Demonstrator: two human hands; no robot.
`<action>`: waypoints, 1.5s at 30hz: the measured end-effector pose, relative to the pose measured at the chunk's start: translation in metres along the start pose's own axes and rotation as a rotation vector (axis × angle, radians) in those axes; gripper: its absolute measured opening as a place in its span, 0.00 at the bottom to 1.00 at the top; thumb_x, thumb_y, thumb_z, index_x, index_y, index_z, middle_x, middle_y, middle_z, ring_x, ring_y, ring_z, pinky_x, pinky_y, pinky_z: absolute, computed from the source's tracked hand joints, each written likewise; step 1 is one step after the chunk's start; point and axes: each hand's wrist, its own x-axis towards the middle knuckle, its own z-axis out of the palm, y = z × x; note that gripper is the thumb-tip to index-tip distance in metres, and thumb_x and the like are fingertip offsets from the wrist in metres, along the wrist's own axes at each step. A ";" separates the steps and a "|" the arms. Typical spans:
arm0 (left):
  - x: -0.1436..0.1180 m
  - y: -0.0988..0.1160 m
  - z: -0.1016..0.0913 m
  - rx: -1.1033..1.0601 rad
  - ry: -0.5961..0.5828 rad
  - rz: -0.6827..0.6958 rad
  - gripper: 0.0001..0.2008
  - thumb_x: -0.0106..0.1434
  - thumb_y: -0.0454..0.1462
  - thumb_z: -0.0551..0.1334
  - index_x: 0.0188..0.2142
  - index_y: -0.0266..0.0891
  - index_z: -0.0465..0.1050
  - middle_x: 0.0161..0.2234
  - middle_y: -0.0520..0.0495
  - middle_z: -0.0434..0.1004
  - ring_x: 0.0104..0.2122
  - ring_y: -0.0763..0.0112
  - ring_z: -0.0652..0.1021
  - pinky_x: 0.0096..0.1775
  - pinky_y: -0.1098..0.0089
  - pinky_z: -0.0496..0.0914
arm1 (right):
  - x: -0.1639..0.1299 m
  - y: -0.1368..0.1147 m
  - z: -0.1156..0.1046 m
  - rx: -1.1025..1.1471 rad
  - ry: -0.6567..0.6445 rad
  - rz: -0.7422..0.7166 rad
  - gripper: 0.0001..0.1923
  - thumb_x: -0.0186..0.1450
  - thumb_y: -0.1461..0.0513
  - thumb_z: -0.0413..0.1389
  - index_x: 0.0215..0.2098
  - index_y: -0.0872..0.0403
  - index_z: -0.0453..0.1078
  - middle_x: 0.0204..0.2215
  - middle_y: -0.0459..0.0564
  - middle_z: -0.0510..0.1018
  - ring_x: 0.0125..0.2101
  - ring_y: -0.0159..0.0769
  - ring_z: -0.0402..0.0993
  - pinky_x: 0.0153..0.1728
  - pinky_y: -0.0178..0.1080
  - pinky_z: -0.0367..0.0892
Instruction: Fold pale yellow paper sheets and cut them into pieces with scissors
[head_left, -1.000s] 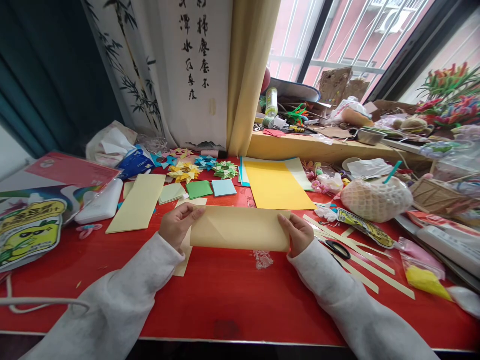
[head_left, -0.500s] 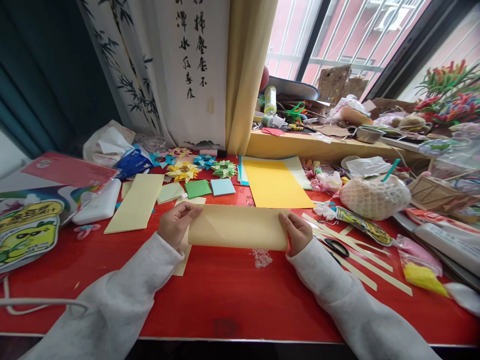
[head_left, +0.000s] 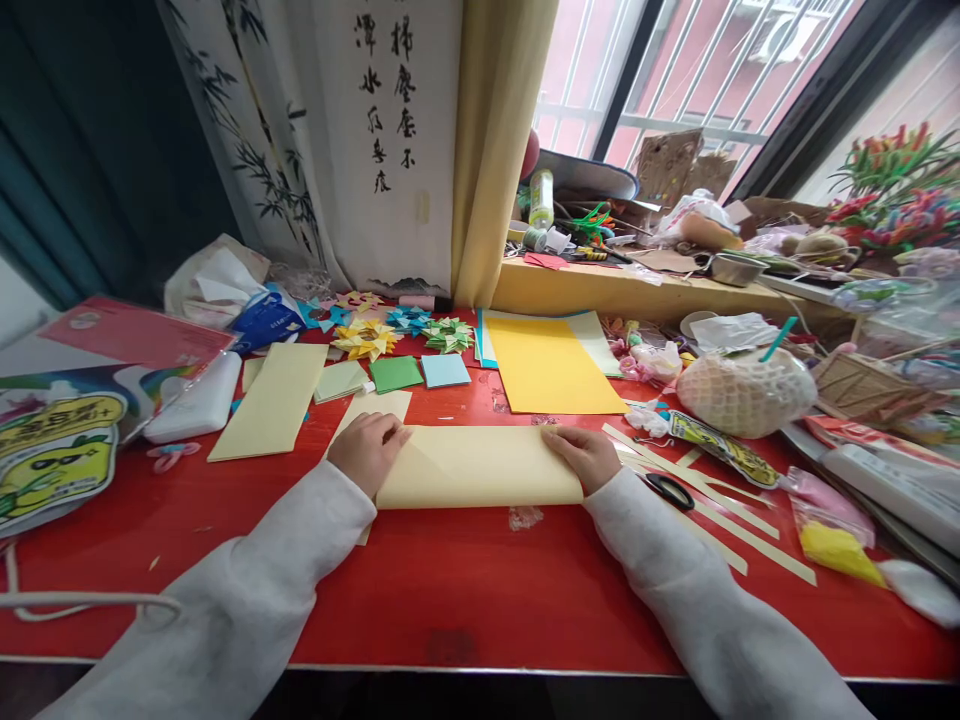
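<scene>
Yellow sheet at frame centre; scissors lower right; origami stars upper centre-left.
</scene>
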 end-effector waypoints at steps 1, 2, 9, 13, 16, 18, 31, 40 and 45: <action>-0.001 -0.001 0.003 0.085 0.012 0.059 0.12 0.57 0.40 0.52 0.21 0.39 0.66 0.24 0.51 0.70 0.30 0.69 0.69 0.31 0.71 0.61 | 0.001 0.002 0.000 -0.027 -0.011 0.006 0.20 0.52 0.49 0.51 0.27 0.57 0.72 0.20 0.47 0.72 0.24 0.34 0.67 0.22 0.33 0.59; -0.001 -0.002 0.007 0.164 0.020 0.111 0.11 0.58 0.39 0.52 0.21 0.38 0.65 0.25 0.50 0.70 0.31 0.69 0.69 0.32 0.71 0.62 | 0.003 0.004 0.001 -0.045 -0.018 0.010 0.20 0.52 0.49 0.51 0.27 0.57 0.72 0.21 0.47 0.73 0.24 0.34 0.67 0.22 0.33 0.60; -0.007 0.002 0.019 0.454 0.019 0.323 0.09 0.59 0.33 0.51 0.25 0.35 0.65 0.26 0.43 0.68 0.30 0.64 0.67 0.32 0.67 0.61 | 0.007 0.009 0.004 -0.171 -0.048 0.025 0.22 0.52 0.49 0.51 0.31 0.58 0.74 0.24 0.50 0.75 0.27 0.38 0.69 0.24 0.35 0.62; -0.011 0.008 0.018 0.549 0.039 0.378 0.11 0.59 0.31 0.49 0.25 0.34 0.66 0.25 0.41 0.67 0.29 0.61 0.68 0.29 0.64 0.60 | 0.008 0.009 0.003 -0.210 -0.044 0.034 0.23 0.52 0.48 0.50 0.33 0.58 0.73 0.26 0.50 0.76 0.29 0.40 0.70 0.26 0.36 0.63; -0.012 0.009 0.019 0.595 0.077 0.387 0.11 0.59 0.30 0.48 0.26 0.33 0.67 0.25 0.41 0.67 0.28 0.61 0.68 0.29 0.64 0.59 | 0.009 0.008 0.003 -0.229 -0.040 0.039 0.24 0.52 0.48 0.50 0.34 0.58 0.73 0.27 0.51 0.77 0.30 0.41 0.71 0.27 0.36 0.63; -0.011 0.010 0.019 0.611 0.110 0.389 0.10 0.59 0.29 0.48 0.32 0.31 0.67 0.28 0.40 0.68 0.31 0.59 0.69 0.30 0.62 0.60 | 0.009 0.008 0.003 -0.238 -0.035 0.041 0.24 0.52 0.49 0.50 0.35 0.58 0.73 0.28 0.51 0.77 0.31 0.41 0.71 0.27 0.37 0.63; -0.020 -0.001 0.023 0.594 0.091 0.723 0.13 0.57 0.27 0.49 0.37 0.30 0.69 0.35 0.39 0.74 0.36 0.67 0.74 0.36 0.69 0.67 | 0.012 0.010 0.001 -0.294 -0.062 -0.011 0.22 0.53 0.49 0.49 0.32 0.57 0.74 0.24 0.48 0.75 0.28 0.37 0.70 0.25 0.34 0.61; -0.031 0.005 0.018 0.607 0.024 0.707 0.22 0.58 0.44 0.51 0.46 0.30 0.67 0.43 0.31 0.70 0.43 0.56 0.71 0.45 0.61 0.63 | 0.012 -0.010 -0.025 -0.364 -0.009 -0.105 0.18 0.55 0.52 0.50 0.31 0.57 0.72 0.24 0.50 0.75 0.25 0.36 0.71 0.26 0.36 0.65; -0.033 0.009 0.014 0.574 -0.022 0.691 0.24 0.57 0.47 0.52 0.48 0.34 0.65 0.45 0.30 0.69 0.44 0.54 0.70 0.45 0.59 0.62 | -0.048 -0.066 -0.005 -0.470 0.071 -0.500 0.20 0.62 0.55 0.42 0.49 0.53 0.62 0.42 0.52 0.72 0.37 0.36 0.71 0.38 0.39 0.67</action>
